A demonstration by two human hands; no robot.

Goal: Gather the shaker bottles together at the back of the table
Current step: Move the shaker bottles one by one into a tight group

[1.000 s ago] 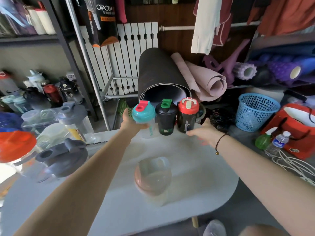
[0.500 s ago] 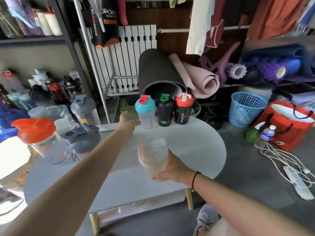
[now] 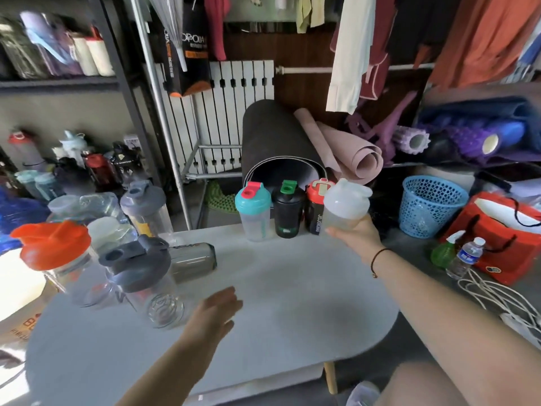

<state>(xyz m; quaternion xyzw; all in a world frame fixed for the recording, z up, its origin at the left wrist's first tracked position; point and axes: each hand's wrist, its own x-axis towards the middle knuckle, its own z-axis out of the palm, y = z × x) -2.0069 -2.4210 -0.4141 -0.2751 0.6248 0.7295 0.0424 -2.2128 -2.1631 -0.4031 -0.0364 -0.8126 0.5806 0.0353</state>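
Note:
Three shaker bottles stand in a row at the back edge of the white table (image 3: 292, 294): a teal-lidded one (image 3: 254, 212), a black one with a green cap (image 3: 288, 210) and a red-lidded one (image 3: 314, 212). My right hand (image 3: 352, 234) grips a pale translucent shaker bottle (image 3: 344, 208) just right of the red-lidded one, slightly tilted. My left hand (image 3: 215, 313) hovers open over the table's middle. At the left lie a grey-lidded shaker (image 3: 140, 271), an orange-lidded shaker (image 3: 58, 259) and a dark cup on its side (image 3: 191, 260).
A metal rack (image 3: 164, 112) and shelves with many bottles (image 3: 73, 171) fill the left. Rolled mats (image 3: 281, 142) lean behind the table. On the floor to the right are a blue basket (image 3: 430, 206), a red bag (image 3: 503, 235), a water bottle (image 3: 467, 256) and cables (image 3: 497, 300).
My right hand lifted the pale shaker from the table's middle and carried it to the back, beside the red-lidded one. My left hand let go of the teal shaker and drew back toward me.

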